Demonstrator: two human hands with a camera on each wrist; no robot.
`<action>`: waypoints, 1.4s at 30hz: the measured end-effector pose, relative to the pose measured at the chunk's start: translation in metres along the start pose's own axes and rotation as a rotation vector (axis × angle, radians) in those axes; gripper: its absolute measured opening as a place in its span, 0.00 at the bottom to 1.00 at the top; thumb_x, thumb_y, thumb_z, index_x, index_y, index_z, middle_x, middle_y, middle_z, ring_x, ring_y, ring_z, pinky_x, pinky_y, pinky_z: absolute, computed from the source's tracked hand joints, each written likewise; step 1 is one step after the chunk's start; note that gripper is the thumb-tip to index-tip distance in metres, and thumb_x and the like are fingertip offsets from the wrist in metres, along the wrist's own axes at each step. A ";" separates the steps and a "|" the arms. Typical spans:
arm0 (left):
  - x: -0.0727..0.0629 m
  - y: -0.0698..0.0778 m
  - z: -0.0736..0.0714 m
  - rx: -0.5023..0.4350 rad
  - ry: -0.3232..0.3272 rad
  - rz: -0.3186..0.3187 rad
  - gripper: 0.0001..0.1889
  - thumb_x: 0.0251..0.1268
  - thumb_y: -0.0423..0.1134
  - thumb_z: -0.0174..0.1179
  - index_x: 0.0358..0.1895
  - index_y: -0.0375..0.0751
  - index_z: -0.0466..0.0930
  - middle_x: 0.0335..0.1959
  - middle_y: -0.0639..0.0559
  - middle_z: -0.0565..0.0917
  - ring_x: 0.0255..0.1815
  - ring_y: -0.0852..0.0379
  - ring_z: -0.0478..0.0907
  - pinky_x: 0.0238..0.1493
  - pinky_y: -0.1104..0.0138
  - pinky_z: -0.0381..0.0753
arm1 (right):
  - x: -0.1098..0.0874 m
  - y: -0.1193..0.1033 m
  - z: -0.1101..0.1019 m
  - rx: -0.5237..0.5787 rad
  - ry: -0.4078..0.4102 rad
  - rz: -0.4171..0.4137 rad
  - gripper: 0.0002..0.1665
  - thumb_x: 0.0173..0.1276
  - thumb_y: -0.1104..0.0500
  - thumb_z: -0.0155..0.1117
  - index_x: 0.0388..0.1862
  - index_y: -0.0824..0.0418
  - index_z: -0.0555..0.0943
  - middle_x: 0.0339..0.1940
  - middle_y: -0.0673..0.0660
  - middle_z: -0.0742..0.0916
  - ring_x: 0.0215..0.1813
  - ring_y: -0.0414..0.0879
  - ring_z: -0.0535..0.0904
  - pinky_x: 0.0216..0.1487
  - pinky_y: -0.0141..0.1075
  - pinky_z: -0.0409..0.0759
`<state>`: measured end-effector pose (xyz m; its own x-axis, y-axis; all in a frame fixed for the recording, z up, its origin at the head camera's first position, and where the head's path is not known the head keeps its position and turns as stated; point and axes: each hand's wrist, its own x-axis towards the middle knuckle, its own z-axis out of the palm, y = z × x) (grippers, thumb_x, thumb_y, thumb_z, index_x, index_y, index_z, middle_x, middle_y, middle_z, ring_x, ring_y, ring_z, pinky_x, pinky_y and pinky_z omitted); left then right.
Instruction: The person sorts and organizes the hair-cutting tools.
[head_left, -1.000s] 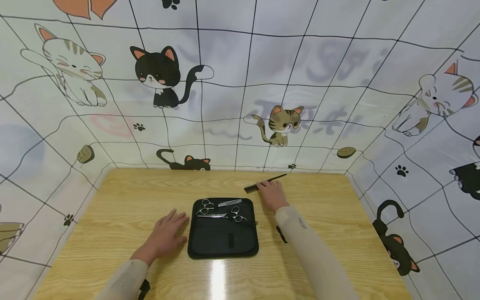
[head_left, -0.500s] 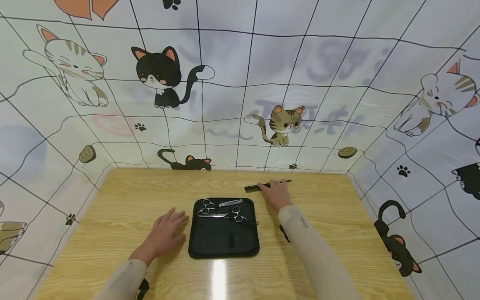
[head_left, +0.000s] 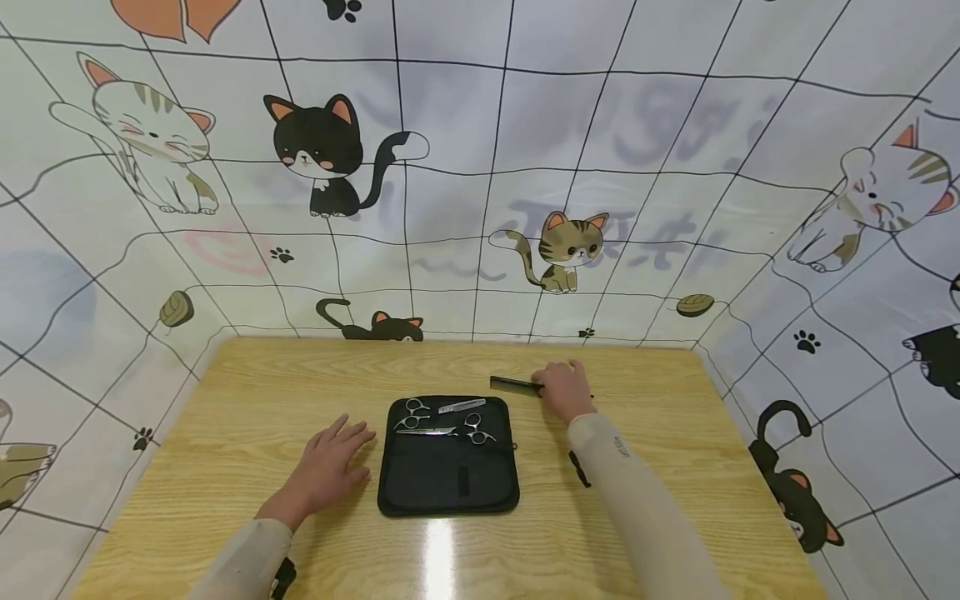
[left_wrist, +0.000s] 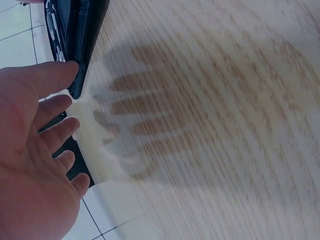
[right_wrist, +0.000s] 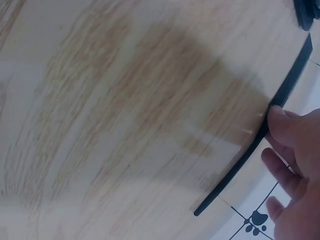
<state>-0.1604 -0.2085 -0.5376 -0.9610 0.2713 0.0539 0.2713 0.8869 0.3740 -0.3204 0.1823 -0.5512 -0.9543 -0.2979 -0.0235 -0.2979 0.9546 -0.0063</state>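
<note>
A black rat-tail comb (head_left: 512,384) is pinched between thumb and fingers of my right hand (head_left: 566,390), low over the table behind the case's right corner. In the right wrist view the thumb presses the comb (right_wrist: 290,82) where its teeth give way to the thin tail. My left hand (head_left: 326,467) holds nothing; its fingers are spread and relaxed beside the case's left edge. Between both hands lies a flat black case (head_left: 427,487), unfolded. Two pairs of silver haircutting scissors (head_left: 424,432) sit in its upper half, handles at opposite ends.
The wooden table (head_left: 645,467) carries the case in its middle. A white cloth (head_left: 450,192) printed with cats and black lines rises behind the table and on both sides. Light glares on the table (head_left: 438,558) in front of the case.
My right hand has moved right and slightly nearer, turning the comb so its tail swings toward me. The left hand has barely shifted; the case and scissors stay put.
</note>
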 end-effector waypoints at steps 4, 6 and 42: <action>0.000 0.000 -0.001 0.004 -0.015 -0.005 0.27 0.58 0.39 0.67 0.63 0.41 0.76 0.67 0.40 0.74 0.74 0.33 0.58 0.66 0.36 0.60 | -0.001 0.004 0.000 0.104 -0.006 0.038 0.12 0.63 0.57 0.70 0.46 0.51 0.84 0.44 0.53 0.87 0.51 0.54 0.81 0.68 0.60 0.64; 0.000 0.000 -0.002 0.007 -0.026 -0.012 0.27 0.59 0.39 0.67 0.63 0.41 0.75 0.68 0.40 0.73 0.75 0.34 0.57 0.67 0.36 0.59 | -0.001 0.006 0.001 0.130 -0.019 0.048 0.11 0.62 0.57 0.71 0.44 0.52 0.83 0.42 0.53 0.87 0.50 0.54 0.81 0.67 0.60 0.64; 0.006 0.001 -0.001 0.007 0.012 -0.011 0.27 0.61 0.40 0.66 0.64 0.42 0.74 0.68 0.40 0.72 0.75 0.34 0.57 0.67 0.35 0.60 | -0.025 0.013 -0.011 0.259 -0.080 0.063 0.09 0.68 0.53 0.66 0.27 0.51 0.80 0.27 0.47 0.85 0.31 0.44 0.75 0.63 0.59 0.66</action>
<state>-0.1654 -0.2060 -0.5362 -0.9646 0.2567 0.0613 0.2608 0.8923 0.3685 -0.3009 0.2024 -0.5394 -0.9627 -0.2469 -0.1109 -0.2121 0.9427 -0.2575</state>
